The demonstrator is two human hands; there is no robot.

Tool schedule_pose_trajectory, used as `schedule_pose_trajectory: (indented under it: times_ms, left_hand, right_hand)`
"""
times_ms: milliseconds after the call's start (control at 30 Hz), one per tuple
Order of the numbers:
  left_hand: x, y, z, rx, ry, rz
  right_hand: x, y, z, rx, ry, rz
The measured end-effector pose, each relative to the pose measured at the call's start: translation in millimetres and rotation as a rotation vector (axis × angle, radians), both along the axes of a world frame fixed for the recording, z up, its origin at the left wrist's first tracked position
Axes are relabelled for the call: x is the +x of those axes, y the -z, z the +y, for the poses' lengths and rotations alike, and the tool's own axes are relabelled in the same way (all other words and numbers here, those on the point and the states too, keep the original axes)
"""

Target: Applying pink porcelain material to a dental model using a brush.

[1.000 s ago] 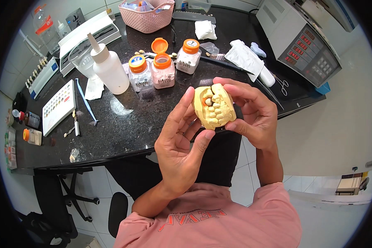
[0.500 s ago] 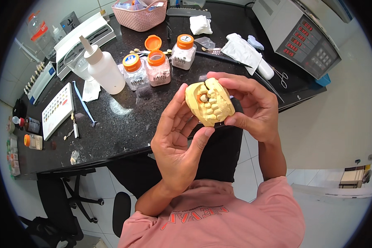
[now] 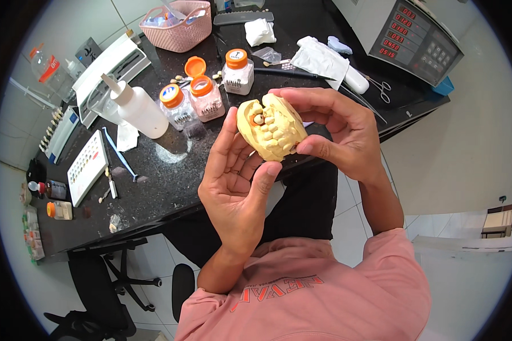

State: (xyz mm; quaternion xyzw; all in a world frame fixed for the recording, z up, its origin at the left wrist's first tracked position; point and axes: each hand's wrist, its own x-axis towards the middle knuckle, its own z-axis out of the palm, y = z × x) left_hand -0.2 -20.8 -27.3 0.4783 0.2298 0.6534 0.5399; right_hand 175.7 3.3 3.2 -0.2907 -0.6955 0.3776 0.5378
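A yellow plaster dental cast (image 3: 277,135) with moulded teeth is held up between my two hands, above the bench's front edge. One tooth in it, a crown or die (image 3: 259,119), looks paler and sits in a darker gap. My left hand (image 3: 230,184) grips the cast from the left, fingertips behind it and thumb at its lower edge. From the other side my right hand (image 3: 347,133) holds it, with fingers over the top and thumb on the lower right. The cast's back and underside are hidden.
Powder jars with orange lids (image 3: 238,72) stand beyond the cast, one jar (image 3: 207,101) uncapped. Left of them are a white squeeze bottle (image 3: 139,108), a palette (image 3: 89,175) and a blue tool (image 3: 119,154). A furnace (image 3: 407,34), scissor-like forceps (image 3: 381,88) and a pink basket (image 3: 176,28) lie farther back.
The whole view has shifted and turned slightly. The dental cast is tilted a little differently in my hands, and both hands keep their hold on it.
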Motion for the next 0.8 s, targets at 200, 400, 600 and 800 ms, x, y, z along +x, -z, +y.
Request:
schedule_pose_trajectory:
  times_ms: [200,400,600,800]
  left_hand:
    - [-0.3,-17.9,18.9,-0.082,0.072,-0.063]
    - [-9.5,-36.1,30.8,-0.25,0.191,-0.101]
    - [-14.8,-33.6,39.1,-0.358,0.34,-0.205]
    - [-15.2,-32.4,39.6,-0.409,0.347,-0.255]
  right_hand:
    - [5.8,-33.1,6.5,0.058,0.089,-0.22]
    - [9.5,-53.5,9.1,-0.142,-0.002,-0.238]
    - [7.1,-49.6,14.9,-0.24,-0.025,-0.117]
    - [6.5,-48.0,19.3,-0.251,-0.067,-0.107]
